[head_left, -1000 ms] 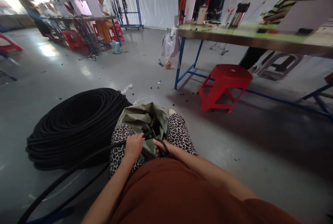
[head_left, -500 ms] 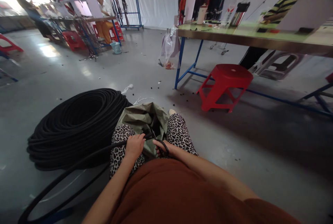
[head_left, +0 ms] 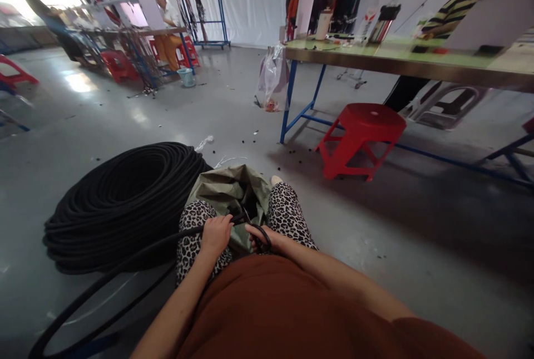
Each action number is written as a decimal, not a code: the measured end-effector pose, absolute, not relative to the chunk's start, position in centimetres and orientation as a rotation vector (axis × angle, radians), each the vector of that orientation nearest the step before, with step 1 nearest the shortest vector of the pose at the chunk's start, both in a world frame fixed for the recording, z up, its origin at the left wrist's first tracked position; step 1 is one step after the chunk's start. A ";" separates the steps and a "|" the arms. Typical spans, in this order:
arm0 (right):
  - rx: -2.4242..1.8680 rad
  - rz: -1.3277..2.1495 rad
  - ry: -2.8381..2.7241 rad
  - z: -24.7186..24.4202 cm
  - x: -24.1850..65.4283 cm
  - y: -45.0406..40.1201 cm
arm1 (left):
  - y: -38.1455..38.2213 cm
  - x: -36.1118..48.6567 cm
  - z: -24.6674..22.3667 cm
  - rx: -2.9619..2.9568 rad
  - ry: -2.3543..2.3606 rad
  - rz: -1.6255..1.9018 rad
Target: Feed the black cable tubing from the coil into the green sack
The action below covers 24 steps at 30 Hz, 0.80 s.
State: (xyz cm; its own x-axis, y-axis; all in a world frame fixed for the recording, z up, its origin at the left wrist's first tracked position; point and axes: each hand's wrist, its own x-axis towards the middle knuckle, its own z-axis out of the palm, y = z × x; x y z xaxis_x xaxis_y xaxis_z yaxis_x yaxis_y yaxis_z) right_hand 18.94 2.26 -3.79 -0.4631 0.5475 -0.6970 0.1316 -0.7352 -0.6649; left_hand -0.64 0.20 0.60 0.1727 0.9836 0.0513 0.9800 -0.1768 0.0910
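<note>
A thick black cord (head_left: 167, 240) runs from the lower left into my left hand (head_left: 217, 234), whose fingers are wrapped round it above my left knee. Its short end pokes out past my fingers. My right hand (head_left: 265, 237) grips a pair of scissors (head_left: 264, 239) by the black handles. The scissor blades point toward the cord end; whether they touch it I cannot tell. Under both hands, between my knees, stands an open olive-green sack (head_left: 219, 183) with a dark inside. To the left, a big coil of black cord (head_left: 120, 203) lies on the floor.
A red stool (head_left: 362, 136) stands on the right before a long worktable (head_left: 400, 61) with blue legs. A clear plastic bag (head_left: 273, 78) hangs at its corner. Another person in a striped top (head_left: 453, 11) is behind it. Further back, people work at a table.
Almost nothing differs. Both hands keep their places on the cord and the scissors; the person in the striped top has shifted slightly.
</note>
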 end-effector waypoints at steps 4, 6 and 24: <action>-1.480 2.281 -1.017 -3.7 18.9 2.3 | 0.2 -0.7 0.7 2.369 1.991 0.149; -1.460 2.279 -1.010 -3.4 18.9 2.2 | 0.2 -0.7 0.6 2.369 1.993 0.165; -1.447 2.292 -0.997 -3.3 18.9 2.2 | 0.1 -0.5 1.1 2.340 2.029 0.170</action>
State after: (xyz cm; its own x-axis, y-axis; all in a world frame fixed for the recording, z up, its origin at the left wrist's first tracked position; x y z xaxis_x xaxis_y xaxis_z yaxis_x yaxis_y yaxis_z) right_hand 18.86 2.21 -3.27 -0.4736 0.5396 -0.6961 0.1412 -0.7335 -0.6648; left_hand -0.48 0.10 1.06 0.1388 0.9887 0.0569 0.9843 -0.1441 0.1016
